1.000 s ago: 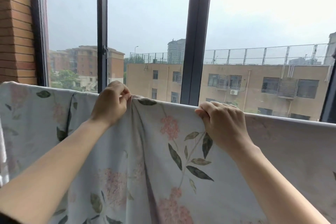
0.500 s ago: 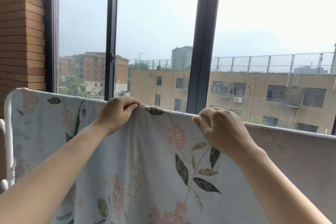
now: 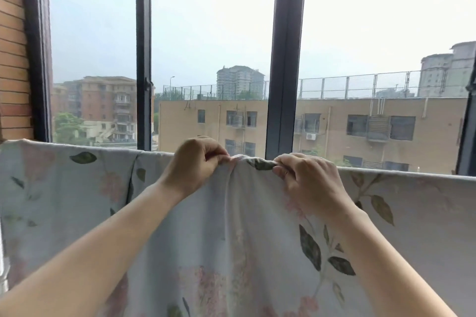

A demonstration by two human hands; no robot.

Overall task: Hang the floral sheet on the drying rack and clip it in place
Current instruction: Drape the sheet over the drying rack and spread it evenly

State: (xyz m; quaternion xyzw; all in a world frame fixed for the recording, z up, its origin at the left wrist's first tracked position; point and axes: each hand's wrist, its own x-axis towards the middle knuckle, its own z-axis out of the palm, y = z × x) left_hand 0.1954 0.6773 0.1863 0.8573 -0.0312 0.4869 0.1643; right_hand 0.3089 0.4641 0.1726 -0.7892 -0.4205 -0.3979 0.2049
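Hands (image 3: 253, 175) pinching bunched sheet (image 3: 231, 226) edge

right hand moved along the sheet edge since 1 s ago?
Yes. The right hand slid left along the floral sheet, now under the dark window post, close to the left hand.

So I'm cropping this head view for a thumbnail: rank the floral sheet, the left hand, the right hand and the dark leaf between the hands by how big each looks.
1. floral sheet, by far the largest
2. left hand and right hand: alike, not ranked
3. dark leaf print, the smallest
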